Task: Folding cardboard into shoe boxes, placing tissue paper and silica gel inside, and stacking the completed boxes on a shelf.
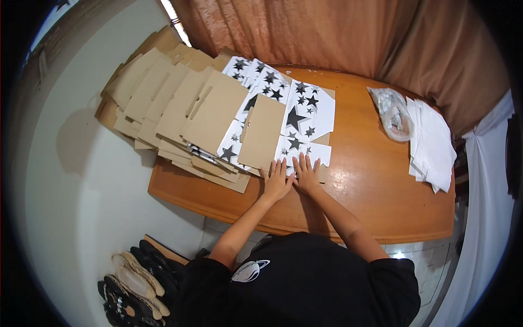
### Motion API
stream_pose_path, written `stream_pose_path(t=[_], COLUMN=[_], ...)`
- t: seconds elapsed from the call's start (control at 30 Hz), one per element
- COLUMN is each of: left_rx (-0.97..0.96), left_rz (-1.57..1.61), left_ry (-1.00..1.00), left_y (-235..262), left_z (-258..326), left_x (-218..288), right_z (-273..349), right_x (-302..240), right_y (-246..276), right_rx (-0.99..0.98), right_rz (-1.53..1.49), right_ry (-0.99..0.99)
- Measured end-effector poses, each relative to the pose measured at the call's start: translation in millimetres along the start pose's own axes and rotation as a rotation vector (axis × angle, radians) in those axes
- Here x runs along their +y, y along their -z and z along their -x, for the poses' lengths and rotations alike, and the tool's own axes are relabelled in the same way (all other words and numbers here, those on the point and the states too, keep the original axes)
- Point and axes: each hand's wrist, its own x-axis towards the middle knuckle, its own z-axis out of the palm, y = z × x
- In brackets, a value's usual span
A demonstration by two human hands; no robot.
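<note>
Star-printed cardboard blank [305,122] lies flat on the middle of the wooden table [376,163], white face up, marked with black stars of several sizes; its near end lies close to the table's near edge. A plain brown panel [264,131] is positioned along its left side; whether the two are one piece, I cannot tell. My left hand [278,182] rests palm down by the table's near edge, fingers extended and spread, fingertips at the near end of the panel and blank. My right hand [308,177] is laid just beside it in the same posture, fingers spread over the near end of the printed face. Both grips are opened flat; neither is closed round anything, and contact is by laid fingers only.

On the table's left part, overlapping brown cardboard pieces [169,98] are banked in rows and project beyond its left end. Further star-printed panels [269,82] show toward the table's far edge. On the table's right part, white sheets [433,141] form an uneven stack, with a clear plastic bag [387,106] just beside them; its contents are indistinct. Beyond the table's far edge hangs a brown curtain [305,32]. Below the table's near left corner, black and beige shoes [136,278] are grouped.
</note>
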Motion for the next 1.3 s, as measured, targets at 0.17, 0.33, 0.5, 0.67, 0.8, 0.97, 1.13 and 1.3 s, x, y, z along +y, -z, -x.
stream_pose_path(t=[0.17, 0.33, 0.5, 0.67, 0.8, 0.97, 1.13, 1.3], left_rx=[0.039, -0.028, -0.164, -0.043, 0.104, 0.164, 0.24, 0.294], left_rz=[-0.049, -0.067, -0.007, -0.095, -0.152, -0.161, -0.164, -0.13], left_ry=[-0.078, -0.188, -0.25, -0.272, -0.115, -0.09, 0.025, 0.238], left_y=[-17, -37, -61, -102, -112, -119, -137, -150], left_z=[-31, -55, -51, -20, -12, -12, -3, 4], left_x=[0, 25, 61, 104, 128, 133, 151, 182], right_z=[46, 116, 184, 180, 152, 140, 133, 130], right_x=[28, 82, 170, 196, 142, 132, 138, 158], right_y=[17, 38, 80, 118, 96, 50, 17, 26], right_rx=[0.007, -0.078, -0.238, -0.423, -0.392, -0.132, 0.15, 0.056], right_rz=[-0.101, -0.072, -0.065, 0.019, -0.19, -0.114, 0.068, 0.019], right_ry=[-0.064, -0.032, -0.049, -0.464, -0.591, -0.531, -0.23, -0.217])
